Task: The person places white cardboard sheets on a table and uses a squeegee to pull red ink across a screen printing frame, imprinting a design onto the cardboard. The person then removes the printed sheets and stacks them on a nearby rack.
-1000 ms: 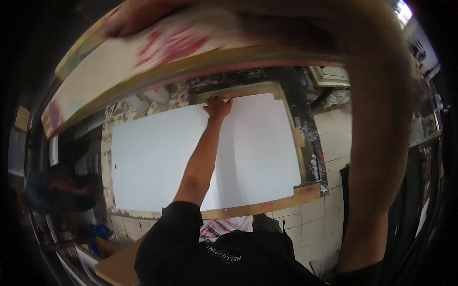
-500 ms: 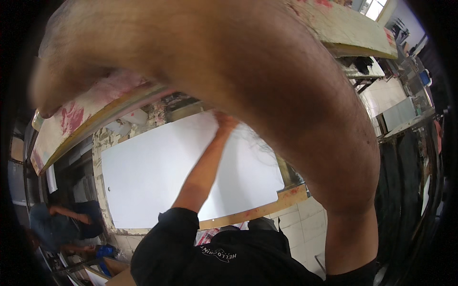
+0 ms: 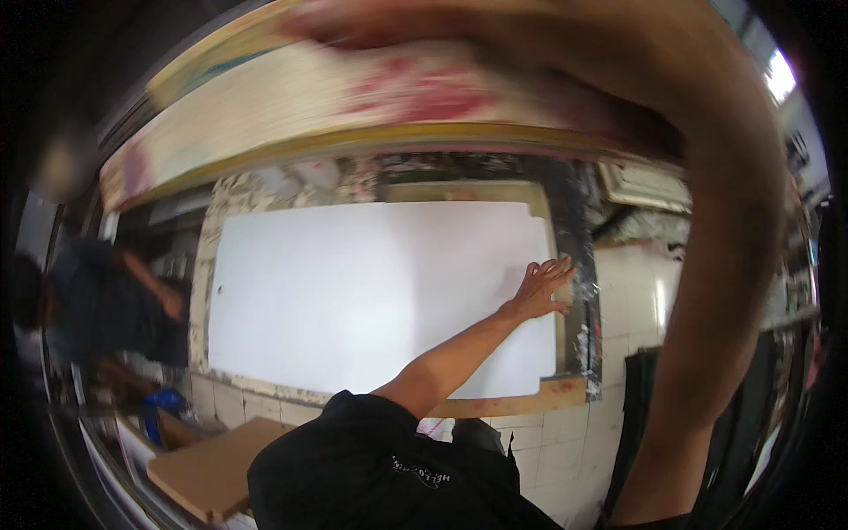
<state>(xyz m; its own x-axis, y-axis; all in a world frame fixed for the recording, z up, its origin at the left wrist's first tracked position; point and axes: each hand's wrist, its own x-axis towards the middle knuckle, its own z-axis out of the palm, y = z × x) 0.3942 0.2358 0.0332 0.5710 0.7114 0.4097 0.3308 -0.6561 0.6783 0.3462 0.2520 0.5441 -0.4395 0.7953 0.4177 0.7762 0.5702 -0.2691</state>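
Note:
A large white sheet [image 3: 318, 283] with a small hole near its left edge lies flat on a worn, paint-spotted table [image 3: 579, 353]. Across its right end reaches my left hand [image 3: 541, 290], fingers spread over the sheet's right edge and palm down. Beyond the sheet stands a raised cream panel [image 3: 291, 93] with pink stains and a yellowish edge. My right arm arches close to the camera, and my right hand [image 3: 380, 25] is at the panel's upper part. Its fingers are smeared by motion, so whether they grip the panel is unclear.
At the left a person in dark clothes [image 3: 97, 300] sits close to the table. A brown cardboard piece [image 3: 221, 464] lies at the lower left, near a blue object [image 3: 163, 406]. White containers [image 3: 305, 177] stand behind the sheet. Dark hanging material [image 3: 640, 389] is at the right.
My left hand has moved from the sheet's far edge to its right edge. The view has turned, and my right hand now appears at the top instead of the far left.

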